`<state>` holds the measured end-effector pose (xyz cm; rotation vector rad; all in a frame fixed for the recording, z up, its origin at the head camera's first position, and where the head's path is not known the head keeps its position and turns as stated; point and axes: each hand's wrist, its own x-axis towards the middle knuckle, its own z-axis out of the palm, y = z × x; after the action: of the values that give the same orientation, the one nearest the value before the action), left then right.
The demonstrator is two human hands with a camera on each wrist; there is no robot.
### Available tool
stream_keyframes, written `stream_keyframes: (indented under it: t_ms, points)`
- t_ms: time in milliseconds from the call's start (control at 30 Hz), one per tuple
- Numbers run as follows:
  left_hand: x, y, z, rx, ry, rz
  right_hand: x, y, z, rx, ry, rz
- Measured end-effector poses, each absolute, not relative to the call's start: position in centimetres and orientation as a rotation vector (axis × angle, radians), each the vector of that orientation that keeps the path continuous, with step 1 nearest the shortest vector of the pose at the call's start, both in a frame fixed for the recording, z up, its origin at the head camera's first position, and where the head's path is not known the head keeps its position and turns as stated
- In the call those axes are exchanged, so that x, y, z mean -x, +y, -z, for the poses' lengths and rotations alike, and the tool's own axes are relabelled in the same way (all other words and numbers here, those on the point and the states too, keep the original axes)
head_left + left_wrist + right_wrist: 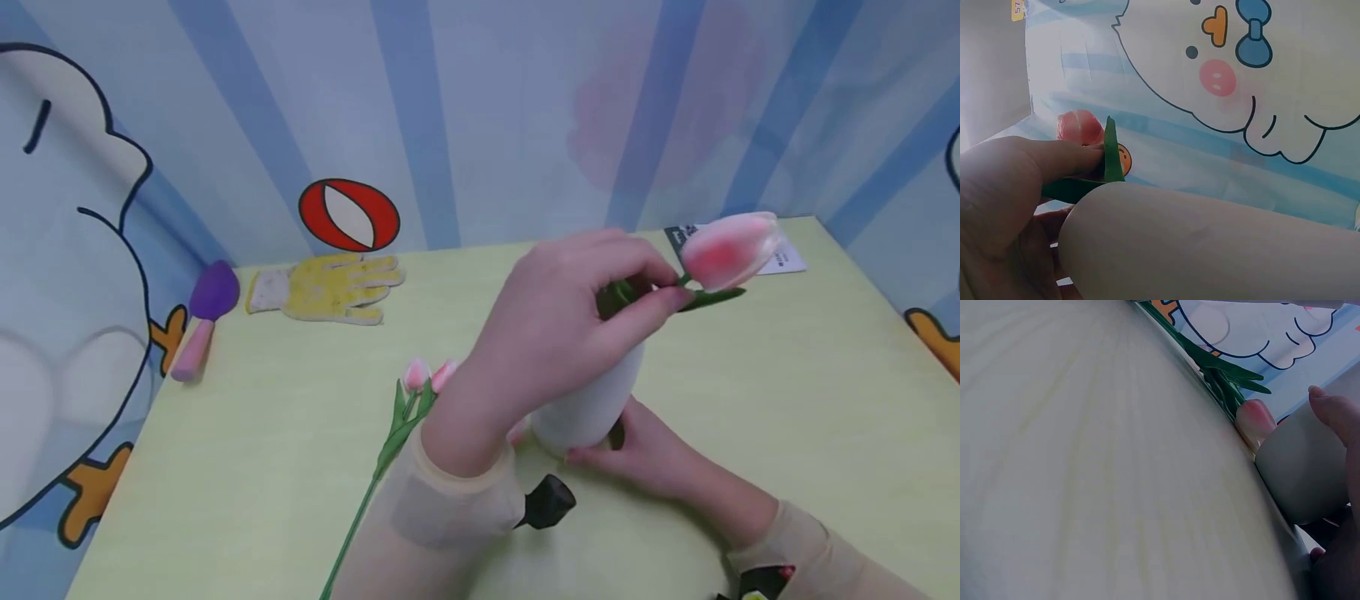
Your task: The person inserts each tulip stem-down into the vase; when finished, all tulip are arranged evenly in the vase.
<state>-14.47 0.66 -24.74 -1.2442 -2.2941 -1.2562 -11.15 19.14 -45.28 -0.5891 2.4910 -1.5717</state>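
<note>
My left hand (570, 325) pinches a pink tulip (731, 250) by its green stem, just below the bloom, over the mouth of a white vase (588, 408). In the left wrist view, the tulip's bloom (1080, 127) shows beyond the thumb and a green leaf (1112, 153) stands at the vase's rim. My right hand (656, 450) grips the vase low down near its base, the thumb (1332, 409) against its side in the right wrist view. The vase leans, and its mouth is hidden behind the left hand in the head view.
More pink tulips (417, 377) with long green stems lie on the table (247, 475), left of the vase. Farther back are a yellow glove (337, 287), a purple trowel (213, 292) with a pink handle, and a printed card (783, 257). A patterned blue backdrop (517, 125) encloses the table.
</note>
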Motion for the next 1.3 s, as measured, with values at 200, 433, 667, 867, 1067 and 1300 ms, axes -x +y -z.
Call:
stream_keyframes:
  t_ms: [200, 433, 667, 867, 1067, 1300]
  points:
    - [14.2, -0.2, 25.2, 1.139, -2.333, 1.329, 10.7, 18.9, 46.0, 0.542, 2.499, 1.572]
    - [13.8, -2.7, 25.4, 1.002, -2.204, 1.329, 10.8, 18.9, 46.4, 0.487, 2.483, 1.57]
    - [14.0, -6.0, 25.2, 0.931, -2.296, 1.093, 11.3, 19.5, 45.9, 0.485, 2.521, 1.566]
    - [13.8, -9.6, 27.6, 0.824, -2.528, 0.812, 11.2, 19.5, 45.7, 0.494, 2.524, 1.546]
    - [13.5, -12.3, 31.2, 0.69, -2.887, 0.587, 11.1, 19.1, 45.4, 0.496, 2.519, 1.54]
    - [12.8, -13.6, 34.2, 0.687, -3.063, 0.568, 10.8, 18.5, 45.1, 0.498, 2.492, 1.554]
